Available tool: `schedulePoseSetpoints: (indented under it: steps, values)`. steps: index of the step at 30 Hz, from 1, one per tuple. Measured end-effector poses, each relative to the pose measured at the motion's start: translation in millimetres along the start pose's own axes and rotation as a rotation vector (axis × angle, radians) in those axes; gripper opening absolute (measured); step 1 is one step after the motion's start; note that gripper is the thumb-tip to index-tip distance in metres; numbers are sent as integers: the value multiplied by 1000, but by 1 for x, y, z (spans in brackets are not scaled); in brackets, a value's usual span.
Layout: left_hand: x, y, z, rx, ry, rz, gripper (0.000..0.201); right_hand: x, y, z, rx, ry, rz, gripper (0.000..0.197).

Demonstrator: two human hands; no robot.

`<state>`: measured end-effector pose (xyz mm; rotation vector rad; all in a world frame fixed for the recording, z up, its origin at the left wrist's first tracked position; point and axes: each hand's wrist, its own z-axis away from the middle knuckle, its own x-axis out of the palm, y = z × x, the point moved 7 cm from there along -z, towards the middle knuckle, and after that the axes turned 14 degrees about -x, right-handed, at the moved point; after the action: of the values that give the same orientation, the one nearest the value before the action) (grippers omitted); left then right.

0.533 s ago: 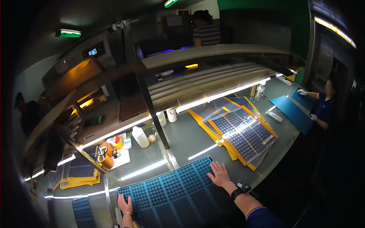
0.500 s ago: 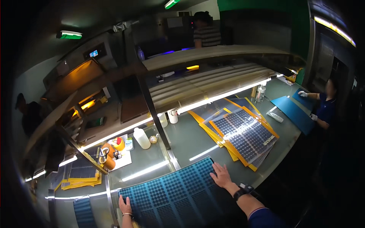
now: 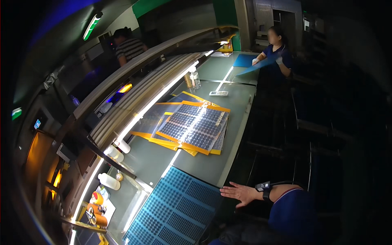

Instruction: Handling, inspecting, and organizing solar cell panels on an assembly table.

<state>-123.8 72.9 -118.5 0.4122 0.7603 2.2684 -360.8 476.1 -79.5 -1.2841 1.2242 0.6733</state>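
Note:
A blue sheet [image 3: 171, 208] patterned with rows of small dark round and square shapes lies on the glass-topped table in front of me. At its right edge is my right hand [image 3: 239, 194], fingers spread and palm down. Its fingertips reach the sheet's corner; whether they press on it I cannot tell. A dark device is strapped to that wrist. My left hand does not show. Beyond the sheet lies a stack of clear patterned films [image 3: 196, 126] with orange borders.
A white bottle [image 3: 109, 181] and orange tape rolls [image 3: 97, 214] stand at the left, under a lit shelf [image 3: 134, 104]. Farther along are a clear bottle [image 3: 196, 79] and a white object [image 3: 219, 93]. A gloved co-worker [image 3: 277, 57] holds a blue sheet at the far end.
The view has swung right. My left hand has left the picture, while my right hand stays at the sheet's corner. The co-worker's blue sheet is now lifted and tilted.

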Motion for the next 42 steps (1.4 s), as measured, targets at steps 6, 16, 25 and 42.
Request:
schedulePoseSetpoints:
  steps: [6,16,25,42]
  values:
    - [-6,-74,2,-143,-190,477,47,-12,-14,-9,73,83,119,90]
    - [-143,8,80,204,96,597,23,0,-65,-57,-115,547,198,42]
    - [-188,78,148,369,316,390,18,-43,-120,-138,-555,586,-125,17]
    - [-24,247,293,769,19,-710,56,-248,-3,-301,50,1721,-1190,29]
